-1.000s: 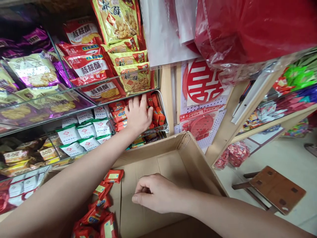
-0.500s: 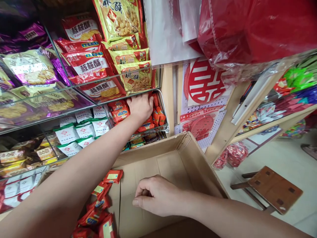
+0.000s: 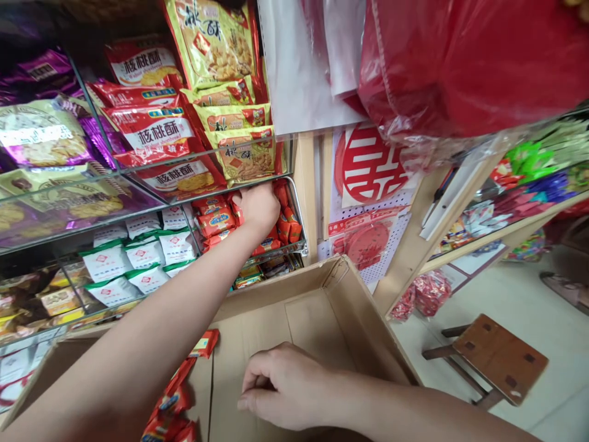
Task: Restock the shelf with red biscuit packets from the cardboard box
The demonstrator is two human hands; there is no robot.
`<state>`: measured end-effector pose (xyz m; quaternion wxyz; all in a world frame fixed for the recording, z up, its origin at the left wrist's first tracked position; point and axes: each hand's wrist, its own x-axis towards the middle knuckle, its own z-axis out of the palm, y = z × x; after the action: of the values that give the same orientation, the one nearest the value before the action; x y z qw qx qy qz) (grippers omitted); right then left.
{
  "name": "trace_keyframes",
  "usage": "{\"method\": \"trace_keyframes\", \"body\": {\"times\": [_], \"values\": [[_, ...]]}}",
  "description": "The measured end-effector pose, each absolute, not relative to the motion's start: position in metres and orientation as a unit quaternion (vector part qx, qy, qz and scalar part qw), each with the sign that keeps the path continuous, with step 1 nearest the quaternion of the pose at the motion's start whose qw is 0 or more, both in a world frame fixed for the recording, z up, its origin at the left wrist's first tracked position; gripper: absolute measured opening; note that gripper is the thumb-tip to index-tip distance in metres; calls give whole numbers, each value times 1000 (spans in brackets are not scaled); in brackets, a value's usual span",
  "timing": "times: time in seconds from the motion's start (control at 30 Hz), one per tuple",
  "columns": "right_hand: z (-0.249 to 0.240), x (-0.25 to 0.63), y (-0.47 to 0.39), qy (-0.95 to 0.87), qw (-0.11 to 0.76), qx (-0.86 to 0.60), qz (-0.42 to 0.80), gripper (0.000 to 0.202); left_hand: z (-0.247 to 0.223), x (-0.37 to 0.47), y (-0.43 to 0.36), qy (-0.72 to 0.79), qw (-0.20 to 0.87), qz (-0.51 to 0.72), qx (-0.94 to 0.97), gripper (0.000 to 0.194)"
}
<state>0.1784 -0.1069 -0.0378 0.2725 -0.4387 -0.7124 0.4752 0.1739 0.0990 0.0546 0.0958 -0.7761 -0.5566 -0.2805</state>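
My left hand [image 3: 259, 210] reaches into a shelf compartment of small red snack packets [image 3: 215, 221], under the upper shelf. Its fingers are mostly hidden among the packets, so what they hold, if anything, does not show. My right hand [image 3: 283, 385] hovers over the open cardboard box [image 3: 317, 334], fingers curled in towards the thumb, with nothing visible in them. More red packets [image 3: 172, 399] lie in the left part of the box, partly covered by my left forearm.
White packets with green edges [image 3: 148, 279] fill the neighbouring compartment. Above are red walnut shortbread bags [image 3: 159, 132] and yellow bags [image 3: 248, 153]. Red plastic-wrapped goods [image 3: 460, 67] hang at upper right. A wooden stool [image 3: 501, 356] stands on the floor to the right.
My left hand has pushed deeper among the red packets, and its fingers have gone out of sight. My right hand keeps its curled shape over the box. The view has shifted slightly.
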Motion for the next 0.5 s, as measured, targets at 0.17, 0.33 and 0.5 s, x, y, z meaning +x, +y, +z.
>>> {"method": "trace_keyframes", "body": {"times": [0.17,0.33,0.5], "values": [[-39,180,-104,-731,236,-437,469,20,61,181,102,-566,134,-243,-776,33],[-42,180,-102,-755,205,-422,458,23,68,186,109,-548,132,-219,-797,36],[-44,181,-98,-793,170,-410,417,24,72,183,108,-527,138,-195,-816,36]]}}
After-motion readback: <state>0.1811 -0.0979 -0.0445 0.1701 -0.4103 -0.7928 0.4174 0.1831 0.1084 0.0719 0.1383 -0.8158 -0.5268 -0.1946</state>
